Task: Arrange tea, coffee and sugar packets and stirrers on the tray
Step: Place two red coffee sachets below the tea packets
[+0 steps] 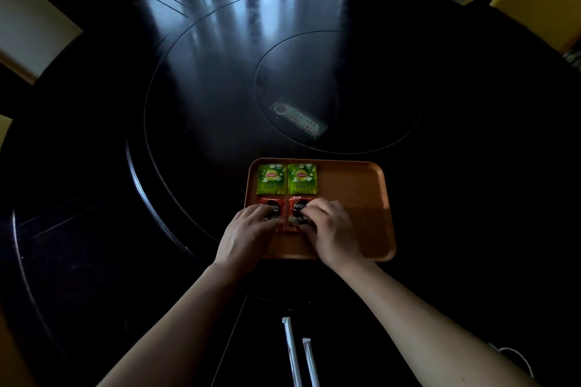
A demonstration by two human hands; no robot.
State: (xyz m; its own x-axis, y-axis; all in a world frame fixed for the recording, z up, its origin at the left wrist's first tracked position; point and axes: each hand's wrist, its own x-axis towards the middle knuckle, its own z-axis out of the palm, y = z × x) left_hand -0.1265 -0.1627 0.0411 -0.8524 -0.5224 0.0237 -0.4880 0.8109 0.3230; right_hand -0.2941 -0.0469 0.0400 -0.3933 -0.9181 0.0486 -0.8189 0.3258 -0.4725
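We see an orange-brown tray [355, 185] on the dark round tabletop [220, 72], close to us, and both our hands rest inside its left half. Two green tea packets [286, 178] lie side by side along the far-left edge of the tray, touching or nearly so, clear of our fingers. Just nearer than them lie two red coffee packets [284, 214], also side by side. Our left hand [248, 229] lies palm down with its fingertips pressed on the left coffee packet, and our right hand [328, 231] lies curled over the right one, its fingers covering the packet's right and near parts; we cannot tell whether either hand is pinching its packet or only pressing it flat. The hands sit close together but apart, one on each packet. The right half of the tray is bare wood. Two stirrers in white paper wrappers [298, 355] lie on the tabletop between our forearms, well short of the tray, roughly parallel and pointing away from us. A pale packet [298, 118] lies farther off on the tabletop, too dim to read.
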